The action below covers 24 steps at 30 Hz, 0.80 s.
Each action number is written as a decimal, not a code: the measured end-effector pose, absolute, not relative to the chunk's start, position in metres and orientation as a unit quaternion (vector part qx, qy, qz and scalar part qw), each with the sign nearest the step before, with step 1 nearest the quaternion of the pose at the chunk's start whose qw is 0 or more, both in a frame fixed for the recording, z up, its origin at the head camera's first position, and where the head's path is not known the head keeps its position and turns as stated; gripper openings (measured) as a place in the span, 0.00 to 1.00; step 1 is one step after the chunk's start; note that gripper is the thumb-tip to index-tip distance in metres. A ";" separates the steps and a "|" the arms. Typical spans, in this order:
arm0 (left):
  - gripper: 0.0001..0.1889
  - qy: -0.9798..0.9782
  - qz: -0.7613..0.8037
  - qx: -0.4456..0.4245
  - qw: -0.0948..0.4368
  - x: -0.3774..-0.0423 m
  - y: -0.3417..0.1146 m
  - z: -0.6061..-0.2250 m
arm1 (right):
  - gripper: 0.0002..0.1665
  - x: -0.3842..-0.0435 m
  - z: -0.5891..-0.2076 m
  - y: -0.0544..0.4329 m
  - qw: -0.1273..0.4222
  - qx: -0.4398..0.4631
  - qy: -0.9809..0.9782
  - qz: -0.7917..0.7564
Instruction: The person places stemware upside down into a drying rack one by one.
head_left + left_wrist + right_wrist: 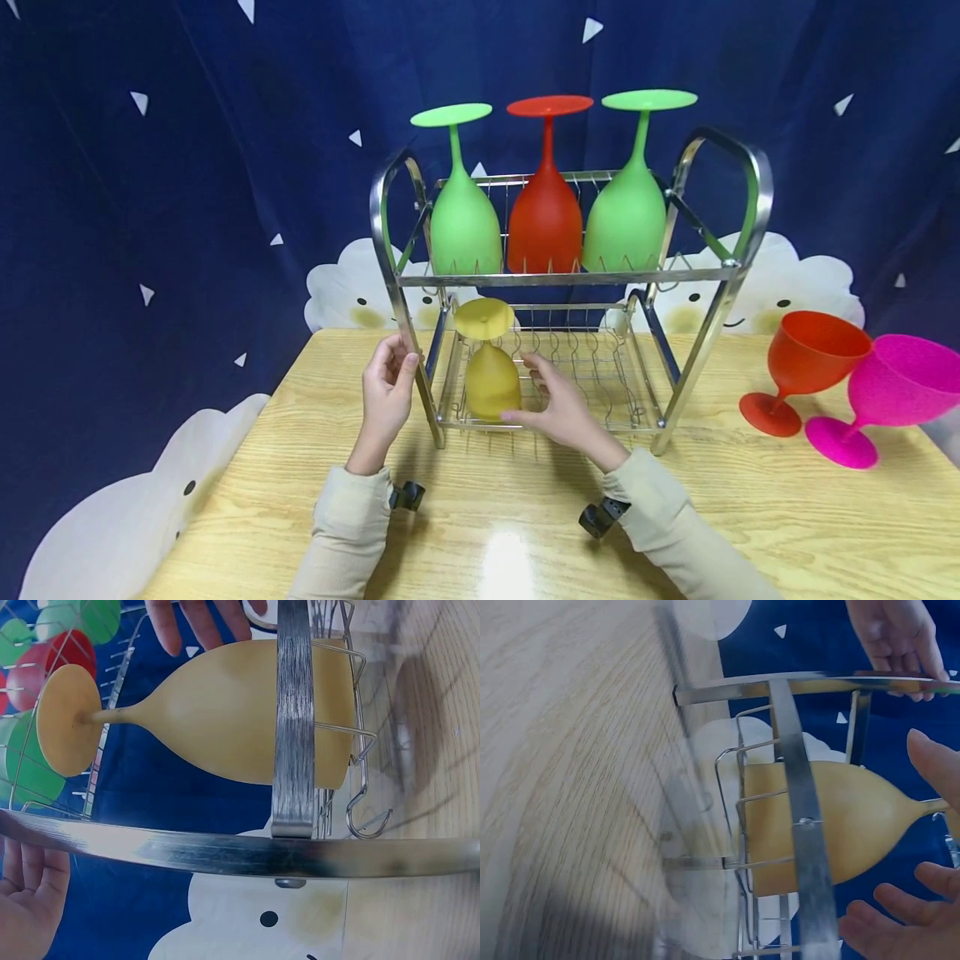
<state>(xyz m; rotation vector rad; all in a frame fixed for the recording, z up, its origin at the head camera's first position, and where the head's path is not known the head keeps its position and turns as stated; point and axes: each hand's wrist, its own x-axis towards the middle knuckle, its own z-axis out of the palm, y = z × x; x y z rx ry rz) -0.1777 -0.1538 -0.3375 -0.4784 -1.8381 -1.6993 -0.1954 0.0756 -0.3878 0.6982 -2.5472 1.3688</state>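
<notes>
A yellow goblet stands upside down, foot up, at the left end of the lower tier of a two-tier metal dish rack. My right hand is at its right side, thumb and fingers spread apart; in the right wrist view the goblet shows between them with gaps. My left hand is at the rack's left front post, fingers curled behind it and thumb in front. In the left wrist view, the post hides those fingertips.
On the upper tier, two green goblets flank a red goblet, all upside down. An orange-red goblet and a pink goblet stand upright on the wooden table at right. A dark blue curtain hangs behind.
</notes>
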 end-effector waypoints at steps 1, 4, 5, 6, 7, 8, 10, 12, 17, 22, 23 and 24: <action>0.07 -0.689 -0.638 -0.179 0.292 -0.178 -0.154 -0.337 | 0.53 -0.193 -0.387 0.077 0.086 0.240 -0.851 0.459; 0.07 -0.688 -0.640 -0.179 0.292 -0.178 -0.154 -0.336 | 0.52 -0.187 -0.382 0.082 0.093 0.247 -0.851 0.455; 0.07 -0.687 -0.640 -0.180 0.292 -0.178 -0.154 -0.336 | 0.52 -0.185 -0.380 0.084 0.092 0.247 -0.852 0.452; 0.07 -0.687 -0.640 -0.181 0.292 -0.178 -0.154 -0.336 | 0.52 -0.183 -0.379 0.086 0.092 0.248 -0.855 0.447; 0.07 -0.687 -0.640 -0.181 0.292 -0.178 -0.154 -0.336 | 0.52 -0.181 -0.378 0.089 0.093 0.251 -0.856 0.442; 0.07 -0.688 -0.639 -0.181 0.292 -0.178 -0.154 -0.336 | 0.51 -0.179 -0.377 0.091 0.094 0.253 -0.859 0.435; 0.07 -0.690 -0.637 -0.182 0.292 -0.178 -0.154 -0.336 | 0.51 -0.174 -0.377 0.096 0.099 0.260 -0.863 0.422; 0.07 -0.692 -0.635 -0.180 0.292 -0.178 -0.155 -0.336 | 0.50 -0.171 -0.376 0.101 0.110 0.274 -0.861 0.415; 0.07 -0.696 -0.634 -0.176 0.290 -0.177 -0.155 -0.337 | 0.48 -0.162 -0.375 0.113 0.139 0.298 -0.855 0.401; 0.07 -0.693 -0.637 -0.176 0.289 -0.177 -0.154 -0.338 | 0.48 -0.155 -0.373 0.130 0.159 0.302 -0.860 0.380; 0.07 -0.692 -0.637 -0.177 0.289 -0.177 -0.154 -0.338 | 0.48 -0.154 -0.372 0.133 0.162 0.302 -0.860 0.377; 0.07 -0.691 -0.638 -0.178 0.290 -0.177 -0.155 -0.339 | 0.48 -0.152 -0.371 0.136 0.165 0.302 -0.861 0.374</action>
